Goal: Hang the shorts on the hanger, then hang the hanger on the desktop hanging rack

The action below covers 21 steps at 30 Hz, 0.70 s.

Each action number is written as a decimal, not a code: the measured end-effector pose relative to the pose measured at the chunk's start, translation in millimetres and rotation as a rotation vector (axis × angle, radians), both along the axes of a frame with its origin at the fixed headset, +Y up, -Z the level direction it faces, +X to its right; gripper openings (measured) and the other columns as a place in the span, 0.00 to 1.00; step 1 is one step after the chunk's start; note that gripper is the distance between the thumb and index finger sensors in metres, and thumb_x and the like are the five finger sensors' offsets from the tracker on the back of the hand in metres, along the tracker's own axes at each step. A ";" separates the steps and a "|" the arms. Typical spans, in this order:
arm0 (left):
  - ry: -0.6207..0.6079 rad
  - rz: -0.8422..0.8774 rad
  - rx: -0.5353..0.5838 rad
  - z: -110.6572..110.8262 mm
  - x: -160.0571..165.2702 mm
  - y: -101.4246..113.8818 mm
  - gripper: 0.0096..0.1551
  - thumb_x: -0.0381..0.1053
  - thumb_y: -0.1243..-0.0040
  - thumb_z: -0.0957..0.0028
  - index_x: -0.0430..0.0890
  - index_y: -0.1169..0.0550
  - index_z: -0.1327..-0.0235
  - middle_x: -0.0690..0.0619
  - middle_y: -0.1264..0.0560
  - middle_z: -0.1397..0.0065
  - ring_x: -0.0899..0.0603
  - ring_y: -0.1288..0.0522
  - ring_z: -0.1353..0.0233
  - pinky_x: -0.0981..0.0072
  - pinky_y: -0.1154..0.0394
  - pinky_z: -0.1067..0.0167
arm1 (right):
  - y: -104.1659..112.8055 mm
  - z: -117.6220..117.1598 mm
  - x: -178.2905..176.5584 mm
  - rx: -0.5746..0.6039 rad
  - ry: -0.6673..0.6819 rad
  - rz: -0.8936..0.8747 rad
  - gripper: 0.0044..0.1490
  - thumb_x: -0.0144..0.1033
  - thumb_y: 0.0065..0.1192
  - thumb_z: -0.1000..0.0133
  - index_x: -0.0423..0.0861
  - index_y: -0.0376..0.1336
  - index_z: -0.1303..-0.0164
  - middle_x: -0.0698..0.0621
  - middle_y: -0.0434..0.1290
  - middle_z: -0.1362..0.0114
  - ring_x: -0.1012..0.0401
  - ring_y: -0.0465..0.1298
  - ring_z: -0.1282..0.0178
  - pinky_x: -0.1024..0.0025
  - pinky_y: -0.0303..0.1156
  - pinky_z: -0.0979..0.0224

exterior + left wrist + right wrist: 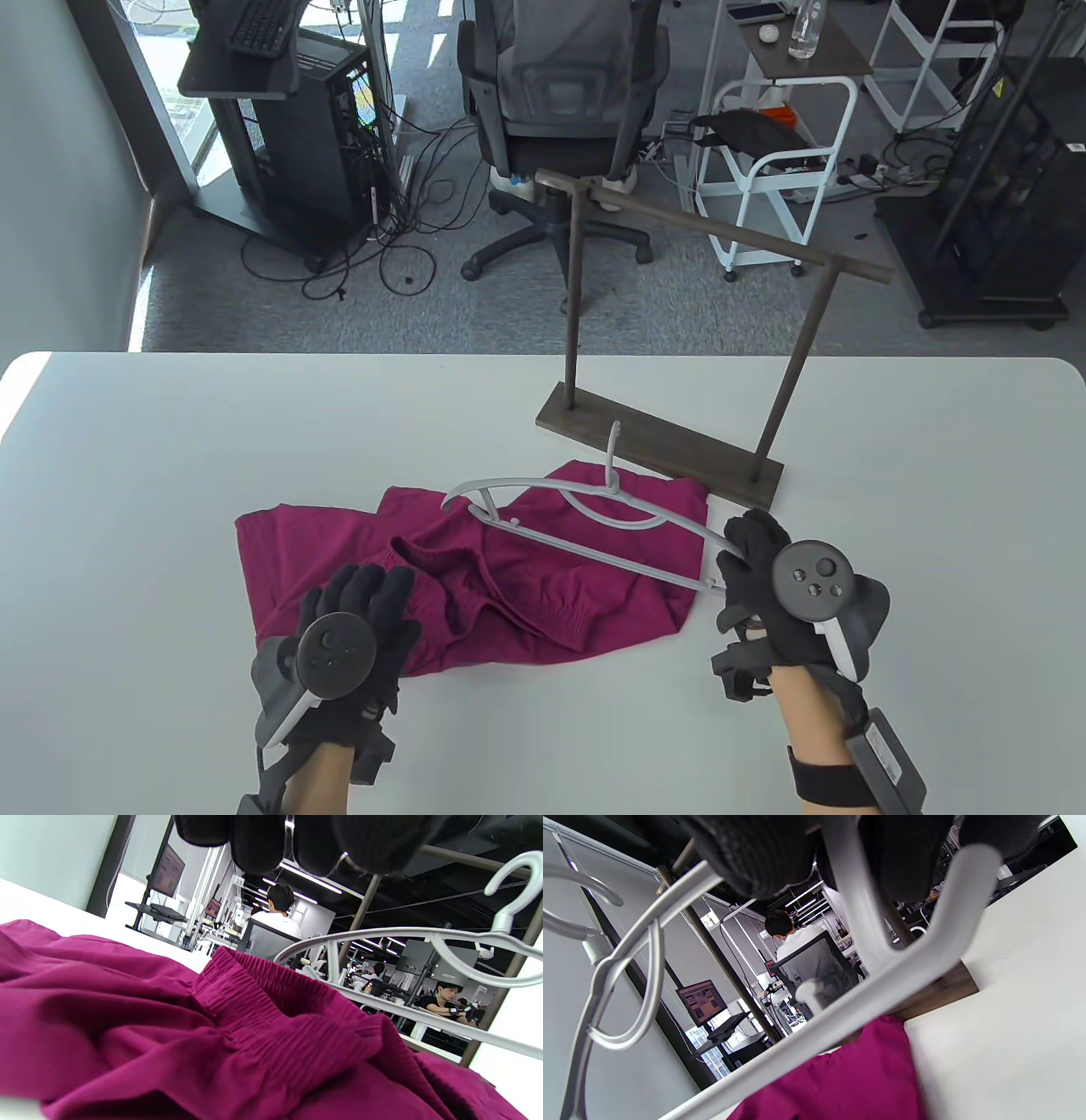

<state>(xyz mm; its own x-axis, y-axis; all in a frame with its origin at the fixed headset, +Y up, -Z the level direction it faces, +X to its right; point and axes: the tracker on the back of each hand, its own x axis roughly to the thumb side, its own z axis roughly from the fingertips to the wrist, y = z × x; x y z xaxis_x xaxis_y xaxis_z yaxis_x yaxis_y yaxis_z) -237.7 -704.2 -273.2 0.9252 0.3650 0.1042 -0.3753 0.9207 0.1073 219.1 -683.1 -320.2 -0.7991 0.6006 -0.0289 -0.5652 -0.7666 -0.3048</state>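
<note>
With my right hand [768,586] gripping the hanger [585,531] end, I keep its bar low — my left hand [361,628], fingers flat and holding nothing, pins the shorts [526,577] for threading.

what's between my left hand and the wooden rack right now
In the table view, the magenta shorts and the grey hanger above them lie between the left hand and the rack; the right hand grips the hanger's end.
</note>
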 end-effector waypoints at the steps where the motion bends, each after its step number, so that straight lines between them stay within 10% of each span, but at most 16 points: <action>1: 0.019 -0.027 0.009 -2.4 -1.5 1.8 0.38 0.59 0.41 0.53 0.53 0.31 0.25 0.48 0.37 0.21 0.36 0.40 0.18 0.34 0.49 0.26 | 3.0 1.3 1.9 0.010 0.003 -0.013 0.31 0.39 0.69 0.52 0.49 0.65 0.36 0.43 0.66 0.23 0.41 0.72 0.29 0.31 0.67 0.31; 13: 0.070 -0.323 -0.159 -62.5 21.9 -6.8 0.29 0.53 0.38 0.53 0.59 0.23 0.34 0.47 0.29 0.28 0.37 0.26 0.30 0.36 0.43 0.27 | 13.8 7.8 20.0 0.057 -0.030 -0.098 0.31 0.39 0.69 0.51 0.49 0.65 0.36 0.43 0.65 0.22 0.41 0.72 0.30 0.31 0.67 0.31; 21: 0.061 -0.424 -0.337 -93.8 35.5 -27.5 0.38 0.54 0.33 0.55 0.59 0.30 0.27 0.51 0.52 0.17 0.38 0.40 0.19 0.33 0.53 0.25 | 10.3 7.4 28.2 0.041 -0.040 -0.098 0.31 0.39 0.69 0.51 0.49 0.65 0.36 0.43 0.65 0.22 0.41 0.72 0.30 0.31 0.67 0.31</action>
<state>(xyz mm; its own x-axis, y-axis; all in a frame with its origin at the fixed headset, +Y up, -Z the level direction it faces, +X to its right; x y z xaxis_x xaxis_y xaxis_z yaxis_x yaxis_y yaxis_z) -202.3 -731.7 -367.0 0.9992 -0.0375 -0.0123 0.0341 0.9772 -0.2097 247.3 -672.8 -312.9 -0.7352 0.6771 -0.0333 -0.6235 -0.6947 -0.3586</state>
